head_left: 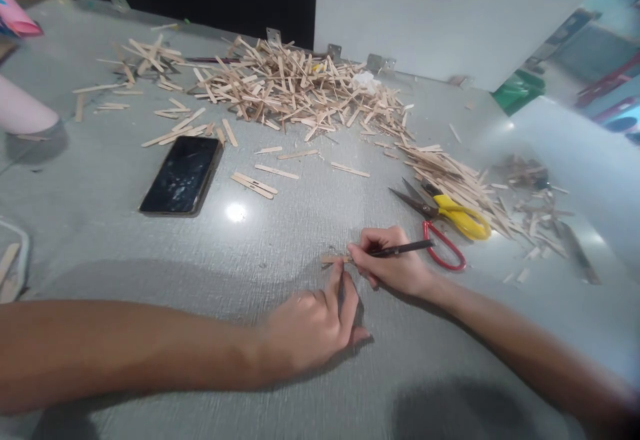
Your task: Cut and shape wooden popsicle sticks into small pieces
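Observation:
Under the tip of my left index finger, a short wooden craft stick point(334, 259) is pressed against the grey tabletop point(210, 267). My left hand point(315, 320) has its index and middle fingers stretched out and its thumb apart. My right hand point(393, 260) is closed around a slim black pen point(400, 249), held in a writing grip at the stick's right end. The pen's tip is hidden by the fingers. Just beyond my right hand lie scissors point(440, 212) with one yellow and one red handle, their blades apart.
A large heap of craft sticks point(300, 87) lies at the back. A phone point(183, 175) rests on the left, with several loose sticks point(254, 185) beside it. At the right are more sticks point(450, 173), wood scraps point(537, 217) and a flat blade-like strip point(577, 253).

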Tool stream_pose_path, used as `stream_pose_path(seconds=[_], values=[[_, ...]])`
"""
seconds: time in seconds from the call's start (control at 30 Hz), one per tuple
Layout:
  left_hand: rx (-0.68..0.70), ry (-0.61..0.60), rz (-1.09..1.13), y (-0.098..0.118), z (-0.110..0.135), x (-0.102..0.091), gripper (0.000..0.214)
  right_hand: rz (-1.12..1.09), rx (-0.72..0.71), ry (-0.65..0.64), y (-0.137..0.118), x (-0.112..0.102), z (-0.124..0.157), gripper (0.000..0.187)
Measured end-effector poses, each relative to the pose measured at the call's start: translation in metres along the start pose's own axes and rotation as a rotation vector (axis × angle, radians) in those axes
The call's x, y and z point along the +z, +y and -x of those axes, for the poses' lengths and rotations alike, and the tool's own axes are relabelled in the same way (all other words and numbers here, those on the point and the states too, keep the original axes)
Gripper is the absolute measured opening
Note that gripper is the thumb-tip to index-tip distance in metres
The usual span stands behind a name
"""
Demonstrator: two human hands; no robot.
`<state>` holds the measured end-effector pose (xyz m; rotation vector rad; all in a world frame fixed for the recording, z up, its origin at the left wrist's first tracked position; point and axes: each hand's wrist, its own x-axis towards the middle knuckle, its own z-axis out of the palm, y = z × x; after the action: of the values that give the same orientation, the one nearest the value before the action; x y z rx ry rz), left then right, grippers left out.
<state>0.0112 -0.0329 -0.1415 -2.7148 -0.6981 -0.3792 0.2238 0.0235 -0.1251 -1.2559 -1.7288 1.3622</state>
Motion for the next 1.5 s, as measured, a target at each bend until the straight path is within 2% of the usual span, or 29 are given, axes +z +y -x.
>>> stream_pose_path(seconds=[0.57,1.5], values=[[0.009,0.002,-0.008,0.0,0.0001,-0.0003,0.074,-0.032,0.026,-0.006,-0.0014,0.0015,-0.0011,0.042],[0.009,-0.03,0.008,-0.0007,0.0,-0.0018,0.074,0.033,0.012,-0.014,0.0002,-0.0064,-0.0004,0.042]])
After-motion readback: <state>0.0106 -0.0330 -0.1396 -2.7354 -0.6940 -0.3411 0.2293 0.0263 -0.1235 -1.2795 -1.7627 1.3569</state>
